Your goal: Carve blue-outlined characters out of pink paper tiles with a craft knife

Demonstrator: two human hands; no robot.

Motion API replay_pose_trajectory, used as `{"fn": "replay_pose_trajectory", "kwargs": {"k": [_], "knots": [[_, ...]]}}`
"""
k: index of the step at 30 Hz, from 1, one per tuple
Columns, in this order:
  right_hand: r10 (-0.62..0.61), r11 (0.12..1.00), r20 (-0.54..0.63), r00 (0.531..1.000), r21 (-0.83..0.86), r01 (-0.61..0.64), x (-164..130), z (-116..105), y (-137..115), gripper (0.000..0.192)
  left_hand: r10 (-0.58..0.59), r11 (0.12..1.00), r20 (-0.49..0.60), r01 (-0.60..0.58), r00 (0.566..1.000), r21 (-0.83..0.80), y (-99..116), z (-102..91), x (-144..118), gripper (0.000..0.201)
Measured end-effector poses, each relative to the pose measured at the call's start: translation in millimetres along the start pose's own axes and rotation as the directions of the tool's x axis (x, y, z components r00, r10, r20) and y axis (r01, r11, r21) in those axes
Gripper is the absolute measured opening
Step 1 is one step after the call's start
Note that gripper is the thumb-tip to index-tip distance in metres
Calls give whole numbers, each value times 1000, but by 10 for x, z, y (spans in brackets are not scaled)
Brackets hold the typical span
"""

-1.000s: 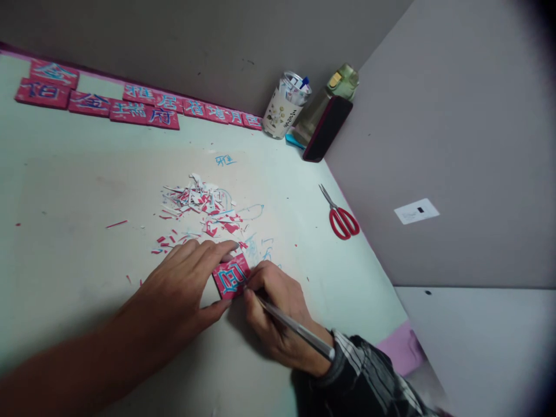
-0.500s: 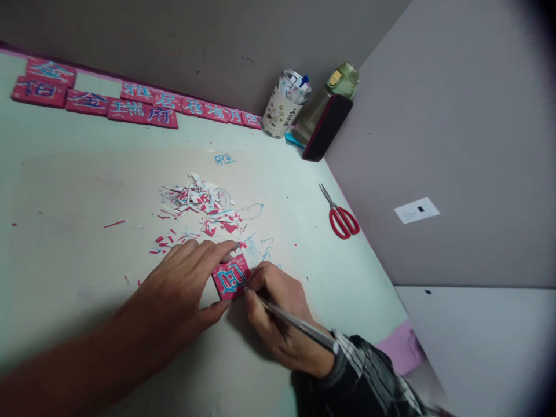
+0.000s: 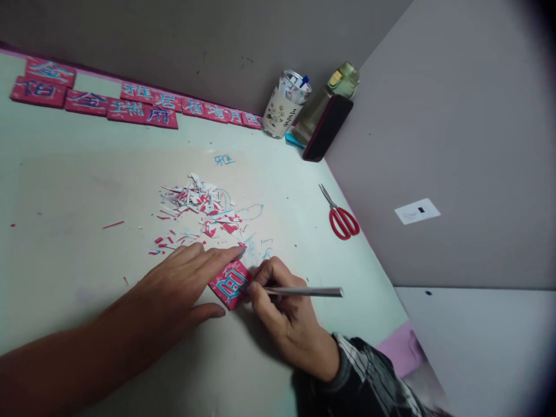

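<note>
A small square red tile (image 3: 221,285) with a blue-outlined character lies tilted on the table between my hands. My left hand (image 3: 180,284) rests beside it with fingers stretched along its far edge. Its thumb is spread near the lower corner, a little apart from the tile. Pinched in my right hand (image 3: 289,313) is a slim silver pen-shaped craft knife (image 3: 310,292). Its handle points right, and its tip, hidden by my fingers, is at the tile's right edge.
Red and white scraps (image 3: 200,200) are heaped beyond my left hand. Red-handled scissors (image 3: 343,222) lie to the right. Character tiles (image 3: 130,110) line the back edge, with a pen jar (image 3: 280,110), a green-lidded bottle (image 3: 345,78) and a leaning phone (image 3: 328,127) by the corner.
The tile has turned clockwise slightly. My left thumb has come away from its near edge, and the knife handle has swung up from slanting down-right to nearly level.
</note>
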State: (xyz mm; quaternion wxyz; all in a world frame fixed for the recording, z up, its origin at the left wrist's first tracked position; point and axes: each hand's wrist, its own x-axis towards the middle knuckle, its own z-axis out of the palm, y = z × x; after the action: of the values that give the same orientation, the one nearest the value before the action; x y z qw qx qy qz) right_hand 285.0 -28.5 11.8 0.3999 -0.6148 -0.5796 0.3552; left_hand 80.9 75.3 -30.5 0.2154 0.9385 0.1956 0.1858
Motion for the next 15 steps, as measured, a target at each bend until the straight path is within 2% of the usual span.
{"fn": "replay_pose_trajectory", "kwargs": {"k": [6, 11, 15], "knots": [[-3, 1000, -25, 1000, 30, 3, -35, 25, 35, 22, -42, 999, -79, 40, 996, -29, 23, 45, 40, 52], [-28, 999, -14, 1000, -38, 28, -73, 21, 43, 21, -81, 997, -125, 80, 989, -12, 117, 78, 62, 52], [-85, 992, 13, 996, -88, 86, -92, 18, 56, 18, -69, 998, -145, 68, 987, -8, 115, 90, 51, 51]]}}
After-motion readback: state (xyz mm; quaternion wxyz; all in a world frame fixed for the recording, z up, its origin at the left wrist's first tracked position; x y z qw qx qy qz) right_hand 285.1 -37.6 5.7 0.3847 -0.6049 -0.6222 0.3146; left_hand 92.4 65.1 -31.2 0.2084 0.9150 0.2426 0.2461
